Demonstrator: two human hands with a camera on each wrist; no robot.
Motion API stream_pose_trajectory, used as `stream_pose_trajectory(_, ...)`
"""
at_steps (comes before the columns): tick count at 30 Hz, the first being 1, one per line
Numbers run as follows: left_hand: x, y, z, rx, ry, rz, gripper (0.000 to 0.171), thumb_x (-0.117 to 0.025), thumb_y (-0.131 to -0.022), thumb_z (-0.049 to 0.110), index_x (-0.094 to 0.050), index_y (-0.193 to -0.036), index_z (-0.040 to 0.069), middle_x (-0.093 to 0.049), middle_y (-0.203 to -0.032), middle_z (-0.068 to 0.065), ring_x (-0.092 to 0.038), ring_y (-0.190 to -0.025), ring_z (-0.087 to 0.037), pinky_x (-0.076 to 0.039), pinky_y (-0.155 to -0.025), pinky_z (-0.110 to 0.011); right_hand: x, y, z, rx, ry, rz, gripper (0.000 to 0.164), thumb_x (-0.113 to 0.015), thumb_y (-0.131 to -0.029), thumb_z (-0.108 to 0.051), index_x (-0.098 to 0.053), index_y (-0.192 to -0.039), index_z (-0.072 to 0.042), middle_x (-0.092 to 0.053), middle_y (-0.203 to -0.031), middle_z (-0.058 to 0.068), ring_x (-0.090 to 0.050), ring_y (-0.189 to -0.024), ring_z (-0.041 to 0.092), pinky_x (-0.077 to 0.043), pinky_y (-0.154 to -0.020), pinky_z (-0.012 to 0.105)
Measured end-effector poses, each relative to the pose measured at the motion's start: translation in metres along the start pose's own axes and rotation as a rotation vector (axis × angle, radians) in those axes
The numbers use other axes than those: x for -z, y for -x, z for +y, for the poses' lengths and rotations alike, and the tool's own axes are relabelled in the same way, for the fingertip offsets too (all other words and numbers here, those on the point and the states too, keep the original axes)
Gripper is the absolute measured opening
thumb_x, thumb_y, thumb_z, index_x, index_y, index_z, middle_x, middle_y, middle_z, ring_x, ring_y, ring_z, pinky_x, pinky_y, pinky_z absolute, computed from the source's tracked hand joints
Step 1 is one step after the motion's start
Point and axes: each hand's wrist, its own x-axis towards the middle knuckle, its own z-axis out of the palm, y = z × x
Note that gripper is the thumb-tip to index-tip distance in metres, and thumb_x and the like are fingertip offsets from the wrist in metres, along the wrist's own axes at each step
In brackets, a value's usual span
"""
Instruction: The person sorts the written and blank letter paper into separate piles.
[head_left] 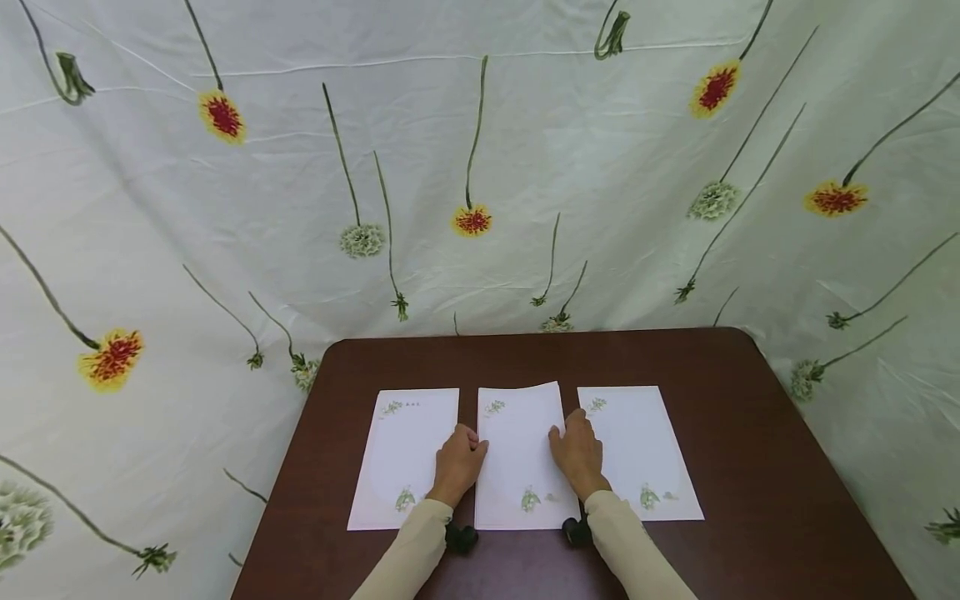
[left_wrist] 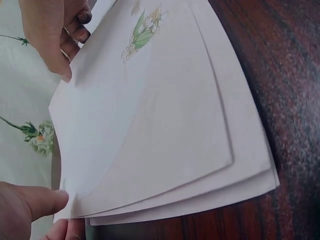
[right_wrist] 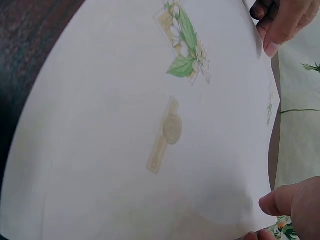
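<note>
A middle stack of printed stationery paper (head_left: 517,475) lies between my two hands, its top edge slightly curved up. My left hand (head_left: 457,462) pinches its left edge, thumb on top and fingertips beneath, as the left wrist view shows. On the opposite edge, my right hand (head_left: 579,454) grips the same stack with the thumb (right_wrist: 277,201) over the paper and fingers below. Several loosely offset sheets (left_wrist: 245,125) show at the near corner. The top sheet carries a green leaf and white flower print (right_wrist: 185,55) and a beige seal-like print (right_wrist: 172,129).
Another sheet (head_left: 397,433) with small print at its top lies left of the stack, partly under the left forearm. A third paper (head_left: 637,450) lies to the right. The brown table (head_left: 750,467) has rounded far corners, and a flowered curtain (head_left: 420,125) hangs behind it.
</note>
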Motion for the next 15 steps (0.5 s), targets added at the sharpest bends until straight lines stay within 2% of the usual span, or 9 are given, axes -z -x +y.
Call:
stream_pose_trajectory(4,0.0005,-0.0003,0.002,0.008,0.033,-0.013,0.02,-0.072,-0.098,0.012,-0.054,-0.1,0.005,-0.065,-0.085,-0.007,-0.058,-0.071,-0.02,-0.05,-0.067,-0.039,0.0014,0.001,0.0003,-0.002,-0.032,0.005,0.023,-0.067,-0.099,-0.015,-0.056,-0.108,0.003,-0.066,-0.093,0.019,-0.068,-0.09,0.038,-0.051,-0.083,0.058)
stream_pose_trajectory(8,-0.0016,-0.0011,0.0033,0.014,0.041,0.003,0.023,-0.072,-0.098,0.011,-0.057,-0.113,0.002,-0.067,-0.087,-0.008,-0.061,-0.072,-0.022,-0.052,-0.066,-0.039,0.0007,0.004,-0.0011,0.007,-0.043,0.019,0.029,-0.067,-0.1,-0.013,-0.06,-0.12,0.007,-0.069,-0.107,0.024,-0.07,-0.101,0.041,-0.052,-0.088,0.059)
stream_pose_trajectory(11,-0.0042,-0.0013,0.004,-0.005,-0.003,0.022,0.03,-0.071,-0.098,0.011,-0.061,-0.124,-0.001,-0.067,-0.086,-0.007,-0.062,-0.075,-0.022,-0.052,-0.074,-0.044,-0.0009,0.0061,-0.0035,0.03,0.004,0.028,0.036,-0.067,-0.1,-0.015,-0.063,-0.127,0.009,-0.068,-0.117,0.027,-0.069,-0.11,0.043,-0.052,-0.091,0.06)
stream_pose_trajectory(15,-0.0054,0.0005,0.0053,-0.058,-0.077,0.039,0.04,-0.071,-0.099,0.01,-0.063,-0.135,-0.006,-0.062,-0.084,-0.007,-0.06,-0.078,-0.024,-0.05,-0.085,-0.053,-0.0021,0.0098,-0.0077,0.063,0.067,0.039,0.043,-0.069,-0.099,-0.016,-0.064,-0.133,0.009,-0.065,-0.124,0.029,-0.068,-0.112,0.044,-0.05,-0.09,0.061)
